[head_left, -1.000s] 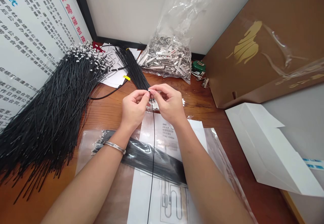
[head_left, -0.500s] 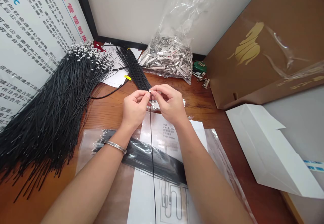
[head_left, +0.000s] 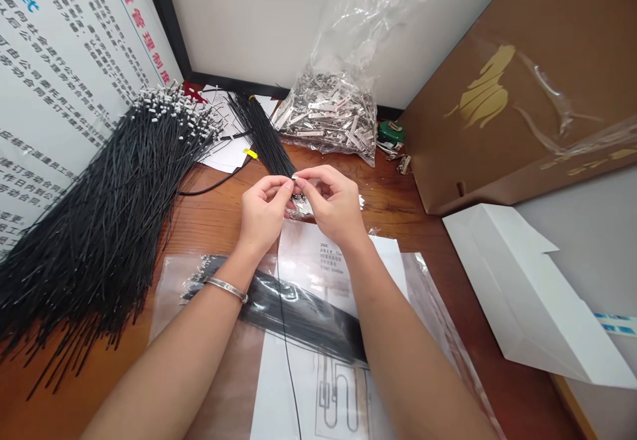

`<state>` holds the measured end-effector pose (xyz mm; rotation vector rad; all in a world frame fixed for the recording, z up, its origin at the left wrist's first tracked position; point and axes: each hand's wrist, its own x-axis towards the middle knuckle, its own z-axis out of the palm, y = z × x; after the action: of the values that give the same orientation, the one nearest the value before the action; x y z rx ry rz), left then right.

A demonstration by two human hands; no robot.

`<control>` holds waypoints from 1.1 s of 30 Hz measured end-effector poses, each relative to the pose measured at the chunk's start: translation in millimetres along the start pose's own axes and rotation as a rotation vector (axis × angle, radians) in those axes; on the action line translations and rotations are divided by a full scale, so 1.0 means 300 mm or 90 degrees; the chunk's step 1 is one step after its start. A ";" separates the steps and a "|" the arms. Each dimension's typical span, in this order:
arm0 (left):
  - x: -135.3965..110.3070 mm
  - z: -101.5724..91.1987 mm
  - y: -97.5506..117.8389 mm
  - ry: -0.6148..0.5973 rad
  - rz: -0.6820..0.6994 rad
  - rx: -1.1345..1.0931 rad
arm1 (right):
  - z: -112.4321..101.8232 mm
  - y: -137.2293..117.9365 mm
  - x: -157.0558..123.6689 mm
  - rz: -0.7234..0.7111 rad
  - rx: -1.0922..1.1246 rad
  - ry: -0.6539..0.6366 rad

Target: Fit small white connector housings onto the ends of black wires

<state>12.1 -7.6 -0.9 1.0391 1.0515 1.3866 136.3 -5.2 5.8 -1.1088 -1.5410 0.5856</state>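
A single thin black wire (head_left: 285,334) hangs from between my hands and runs down over the paper. My left hand (head_left: 263,209) is closed, thumb and forefinger pinching the wire near its top end. Fingertips almost touching it, my right hand (head_left: 332,202) is closed on a small white connector (head_left: 294,176) at that end; the fingers hide most of it. Just beyond the hands lies a tied bundle of black wires (head_left: 269,138), its near ends in clear plastic. Below my wrists, more black wires (head_left: 308,314) lie in a clear plastic bag on a printed diagram sheet (head_left: 298,244).
At the left stands a large pile of black wires (head_left: 99,214) with white connectors. A clear bag of metal pieces (head_left: 333,105) sits at the back, beside a green tape measure (head_left: 391,131). On the right are a brown box (head_left: 537,88) and a white folded box (head_left: 532,294).
The hanging wire has swung left and now drops from under my left hand instead of straight between the fingertips. Both hands stay nearly in place, still pinching.
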 end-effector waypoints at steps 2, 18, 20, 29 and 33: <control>0.001 0.000 -0.001 0.005 0.002 0.008 | -0.001 0.001 0.000 0.007 -0.014 -0.004; 0.004 -0.004 -0.005 0.002 -0.005 0.015 | -0.006 0.010 -0.001 0.003 -0.030 -0.025; 0.005 -0.003 -0.003 0.002 -0.009 0.010 | -0.004 0.009 -0.002 0.003 -0.030 -0.022; 0.003 -0.001 0.012 -0.048 -0.082 -0.026 | 0.005 -0.003 0.003 0.049 0.001 0.038; 0.001 -0.002 0.025 -0.068 -0.117 -0.079 | 0.004 -0.001 0.002 0.057 0.026 0.013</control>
<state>9.8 -7.7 6.2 0.8920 0.9457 1.2193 135.2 -4.7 6.0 -1.1540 -1.4616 0.6607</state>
